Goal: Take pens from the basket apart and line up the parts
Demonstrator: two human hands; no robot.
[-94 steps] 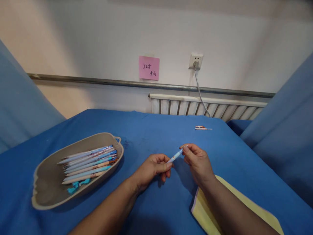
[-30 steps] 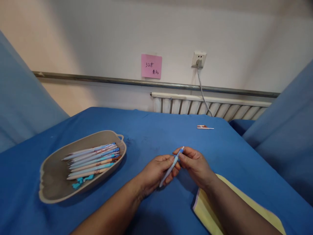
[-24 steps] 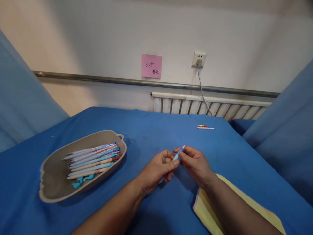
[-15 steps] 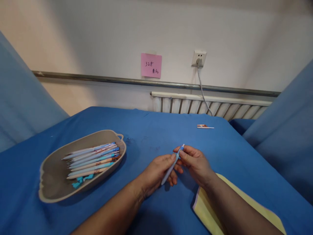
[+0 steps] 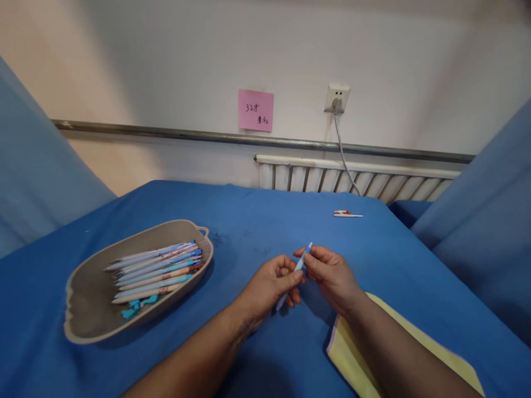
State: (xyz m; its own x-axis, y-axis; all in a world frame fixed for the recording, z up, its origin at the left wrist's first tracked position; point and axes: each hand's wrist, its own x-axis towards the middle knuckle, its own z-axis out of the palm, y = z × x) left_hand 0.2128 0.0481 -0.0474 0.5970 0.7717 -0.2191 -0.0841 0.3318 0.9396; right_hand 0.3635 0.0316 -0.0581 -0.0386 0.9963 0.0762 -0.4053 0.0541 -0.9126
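Note:
A light blue pen [image 5: 299, 263] is held slantwise over the blue-covered table, its darker blue upper end pointing away from me. My left hand [image 5: 271, 284] is closed around the barrel, thumb lying across it, and hides part of its lower half. The fingertips of my right hand [image 5: 332, 273] pinch the pen near its upper end. To the left, a grey-brown basket [image 5: 89, 329] holds several pens [image 5: 160, 271] in pale blue, white and peach, plus some turquoise pieces [image 5: 133, 310] that I cannot identify.
A yellow cloth [image 5: 352, 354] lies under my right forearm. Small pen-like parts [image 5: 347, 214] rest at the far right of the blue cover [image 5: 232, 213]. Behind stand a white radiator [image 5: 315, 176], a plugged-in cable [image 5: 343, 155] and a pink note [image 5: 255, 110]. Blue curtains [image 5: 481, 221] hang at both sides.
My left hand's thumb and fingers have shifted along the pen and now cover more of its barrel. My right hand stays at the upper end, almost unmoved.

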